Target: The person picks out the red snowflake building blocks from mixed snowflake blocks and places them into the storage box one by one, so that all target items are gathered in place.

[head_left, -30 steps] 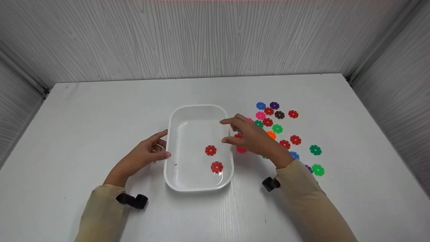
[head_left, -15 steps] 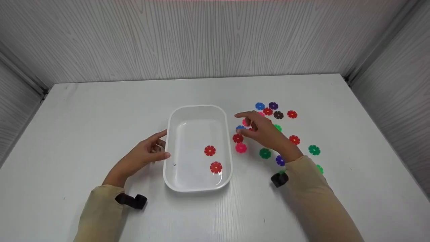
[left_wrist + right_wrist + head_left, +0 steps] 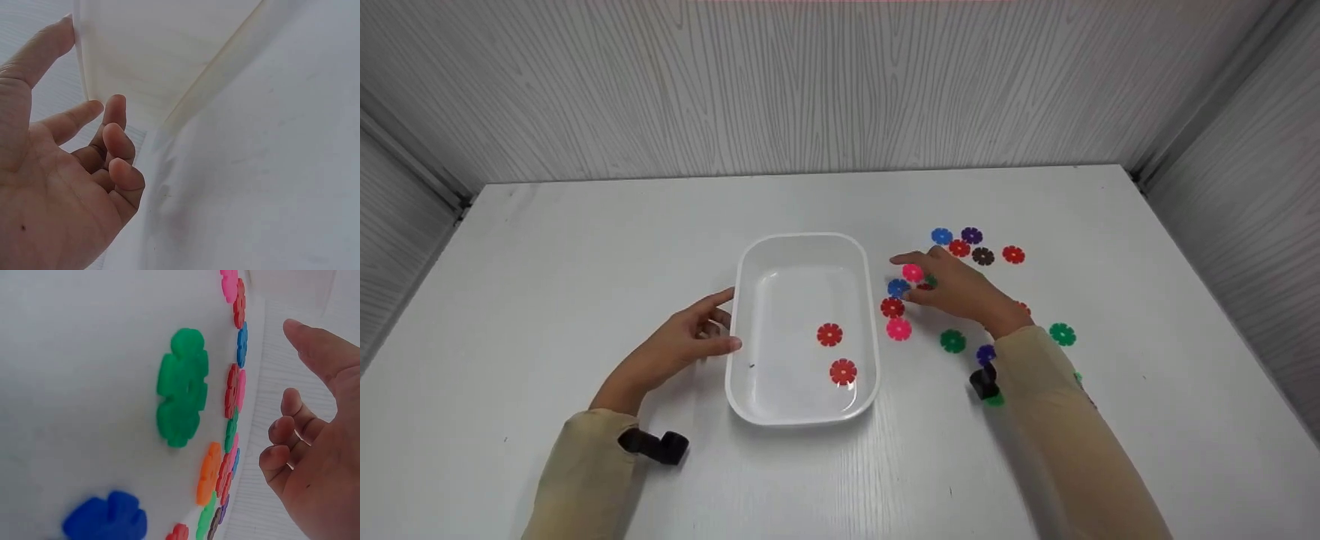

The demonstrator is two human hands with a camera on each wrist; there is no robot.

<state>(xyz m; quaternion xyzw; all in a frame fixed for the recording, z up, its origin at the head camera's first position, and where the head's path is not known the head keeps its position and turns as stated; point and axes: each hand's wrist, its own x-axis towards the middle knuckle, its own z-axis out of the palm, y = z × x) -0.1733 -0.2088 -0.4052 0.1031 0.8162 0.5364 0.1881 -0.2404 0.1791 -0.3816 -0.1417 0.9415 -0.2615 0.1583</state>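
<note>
A white tray [image 3: 802, 405] lies on the table with two red notched discs, the upper one [image 3: 830, 334] and the lower one [image 3: 844, 372], inside it. My left hand [image 3: 682, 346] holds the tray's left side, thumb at the rim and index finger against the outer edge; its other fingers curl loosely, as the left wrist view shows. My right hand [image 3: 960, 289] is over the scattered discs right of the tray. Its thumb and index finger are spread apart with nothing seen between them. Near its thumb lie a blue disc [image 3: 898, 289] and a red disc [image 3: 892, 307].
Several coloured discs lie right of the tray, among them a pink one [image 3: 898, 328], a green one [image 3: 953, 341] and a brown one [image 3: 983, 256]. My right hand and sleeve cover some. A grey wood-grained panel [image 3: 810, 90] stands along the table's back edge.
My right hand has moved right from above the tray's right rim to over the discs. The left hand and tray stay put.
</note>
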